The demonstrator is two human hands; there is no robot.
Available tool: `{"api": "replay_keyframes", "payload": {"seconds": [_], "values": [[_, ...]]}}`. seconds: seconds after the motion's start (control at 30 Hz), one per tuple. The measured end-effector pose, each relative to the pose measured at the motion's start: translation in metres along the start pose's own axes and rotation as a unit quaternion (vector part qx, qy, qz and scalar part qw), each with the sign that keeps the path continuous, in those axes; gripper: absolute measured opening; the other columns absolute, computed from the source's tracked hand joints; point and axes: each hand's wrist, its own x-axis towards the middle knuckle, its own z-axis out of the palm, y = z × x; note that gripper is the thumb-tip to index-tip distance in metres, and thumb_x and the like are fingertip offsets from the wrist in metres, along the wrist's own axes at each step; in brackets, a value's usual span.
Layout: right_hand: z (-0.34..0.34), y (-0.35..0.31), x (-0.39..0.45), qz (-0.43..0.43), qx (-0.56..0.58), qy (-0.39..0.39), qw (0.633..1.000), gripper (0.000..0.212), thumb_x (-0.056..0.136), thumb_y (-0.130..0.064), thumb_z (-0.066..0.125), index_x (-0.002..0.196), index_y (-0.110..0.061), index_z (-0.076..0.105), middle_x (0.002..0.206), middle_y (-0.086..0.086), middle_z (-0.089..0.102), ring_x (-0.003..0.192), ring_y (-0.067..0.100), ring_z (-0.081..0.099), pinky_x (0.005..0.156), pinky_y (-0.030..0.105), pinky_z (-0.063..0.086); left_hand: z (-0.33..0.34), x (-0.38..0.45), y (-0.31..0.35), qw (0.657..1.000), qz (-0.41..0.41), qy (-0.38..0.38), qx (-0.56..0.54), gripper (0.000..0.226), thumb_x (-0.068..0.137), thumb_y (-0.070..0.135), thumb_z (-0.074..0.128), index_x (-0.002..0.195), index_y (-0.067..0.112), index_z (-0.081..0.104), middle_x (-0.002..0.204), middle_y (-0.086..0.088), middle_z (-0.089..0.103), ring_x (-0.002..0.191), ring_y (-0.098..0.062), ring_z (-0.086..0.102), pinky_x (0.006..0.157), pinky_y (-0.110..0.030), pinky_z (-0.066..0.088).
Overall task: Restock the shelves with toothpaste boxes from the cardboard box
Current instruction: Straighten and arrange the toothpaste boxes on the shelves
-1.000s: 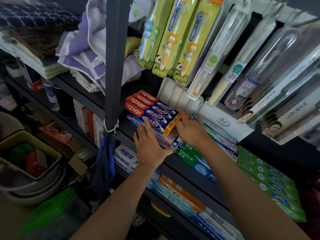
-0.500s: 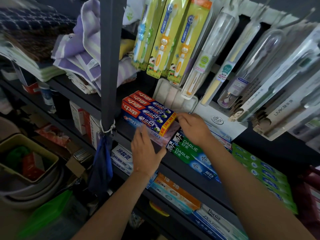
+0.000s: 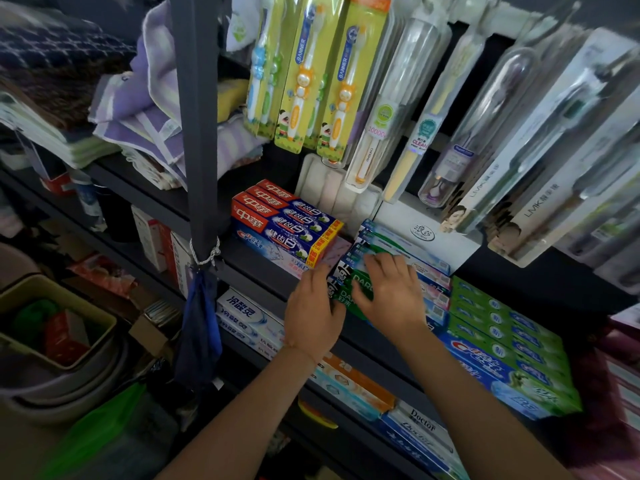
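Observation:
Red-and-blue toothpaste boxes (image 3: 277,220) lie stacked on the dark shelf (image 3: 249,261). To their right lies a stack of green Darlie toothpaste boxes (image 3: 349,289). My left hand (image 3: 313,313) rests against the near left end of the Darlie stack, fingers apart. Flat on top of that stack lies my right hand (image 3: 388,289), fingers spread. Neither hand has closed around a box. More green and blue toothpaste boxes (image 3: 509,344) fill the shelf to the right. The cardboard box is out of view.
A dark upright post (image 3: 197,133) with a blue strap stands left of the stacks. Packaged toothbrushes (image 3: 311,81) hang above the shelf. Folded towels (image 3: 138,109) lie upper left. The lower shelf holds more toothpaste boxes (image 3: 249,320). Basins (image 3: 52,375) sit at lower left.
Both hands have left the red-and-blue stack and moved right and nearer, onto the green Darlie boxes. The view has shifted a little.

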Motion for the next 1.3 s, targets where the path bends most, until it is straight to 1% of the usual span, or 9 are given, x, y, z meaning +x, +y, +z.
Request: {"api": "replay_keyframes", "payload": {"seconds": [0.1,0.2,0.3,0.4,0.5,0.8,0.93,1.17,1.3], "values": [[-0.006,0.001,0.003,-0.001,0.029,-0.001,1.000,0.047,0.089,-0.044,0.047,0.114,-0.009,0.067,0.108,0.009,0.062,0.100,0.028,0.056,0.085,0.044,0.048,-0.001,0.000,-0.001,1.000,-0.008,-0.002,-0.003,0.061,0.085,0.017,0.066,0.141,0.014,0.043,0.122,-0.006,0.050,0.103,-0.025,0.057,0.081,-0.038,0.053],[-0.020,0.004,0.028,0.035,0.107,-0.009,0.994,0.051,0.093,-0.043,0.036,0.113,-0.011,0.070,0.119,0.011,0.061,0.112,0.030,0.053,0.095,0.046,0.041,-0.004,0.003,-0.005,0.999,-0.015,-0.024,0.031,0.060,0.089,0.021,0.060,0.145,0.019,0.040,0.121,-0.004,0.051,0.103,-0.022,0.054,0.079,-0.034,0.050],[-0.034,0.000,0.074,0.069,0.138,-0.095,0.984,0.050,0.098,-0.037,0.027,0.111,-0.016,0.069,0.143,0.005,0.048,0.133,0.023,0.037,0.108,0.042,0.025,-0.006,0.008,-0.014,0.990,0.002,-0.040,0.133,0.057,0.093,0.029,0.048,0.148,0.023,0.037,0.118,-0.005,0.054,0.105,-0.025,0.053,0.084,-0.038,0.044],[-0.030,-0.012,0.106,0.066,0.097,-0.210,0.971,0.052,0.102,-0.034,0.019,0.140,-0.019,0.050,0.158,0.000,0.032,0.147,0.018,0.018,0.118,0.044,0.013,-0.008,0.010,-0.018,0.985,-0.002,-0.048,0.164,0.055,0.096,0.031,0.041,0.151,0.028,0.033,0.118,-0.003,0.056,0.108,-0.024,0.051,0.091,-0.038,0.038],[-0.020,-0.020,0.116,0.062,0.060,-0.270,0.959,0.054,0.103,-0.034,0.013,0.151,-0.022,0.035,0.160,-0.001,0.029,0.150,0.020,0.011,0.120,0.048,0.007,-0.008,0.013,-0.020,0.987,-0.012,-0.051,0.149,0.054,0.098,0.030,0.040,0.151,0.030,0.033,0.122,-0.001,0.058,0.113,-0.023,0.050,0.095,-0.039,0.036],[-0.014,-0.019,0.112,0.079,0.023,-0.262,0.962,0.052,0.102,-0.034,0.019,0.141,-0.014,0.048,0.153,0.003,0.039,0.147,0.021,0.018,0.119,0.047,0.007,-0.007,0.017,-0.022,0.986,-0.035,-0.069,0.148,0.053,0.097,0.028,0.039,0.150,0.033,0.033,0.126,-0.002,0.058,0.118,-0.023,0.049,0.097,-0.040,0.036],[-0.015,-0.015,0.109,0.082,0.028,-0.272,0.958,0.051,0.103,-0.033,0.019,0.142,-0.013,0.046,0.155,0.003,0.036,0.148,0.019,0.016,0.120,0.046,0.005,-0.008,0.017,-0.019,0.986,-0.034,-0.067,0.146,0.054,0.097,0.028,0.040,0.150,0.032,0.033,0.126,-0.003,0.059,0.118,-0.023,0.049,0.096,-0.040,0.037],[-0.016,-0.011,0.109,0.106,0.103,-0.296,0.944,0.053,0.104,-0.032,0.019,0.154,-0.017,0.029,0.163,0.000,0.022,0.151,0.015,0.007,0.121,0.046,-0.003,-0.007,0.017,-0.020,0.987,-0.030,-0.065,0.144,0.054,0.096,0.027,0.042,0.150,0.031,0.034,0.124,-0.002,0.059,0.115,-0.023,0.051,0.094,-0.039,0.037],[-0.017,-0.012,0.109,0.098,0.110,-0.296,0.944,0.054,0.103,-0.032,0.020,0.154,-0.017,0.029,0.163,0.001,0.022,0.151,0.015,0.006,0.121,0.047,-0.004,-0.007,0.017,-0.021,0.986,-0.029,-0.066,0.148,0.054,0.096,0.028,0.042,0.149,0.031,0.034,0.126,-0.001,0.058,0.117,-0.022,0.050,0.095,-0.038,0.036]]}}
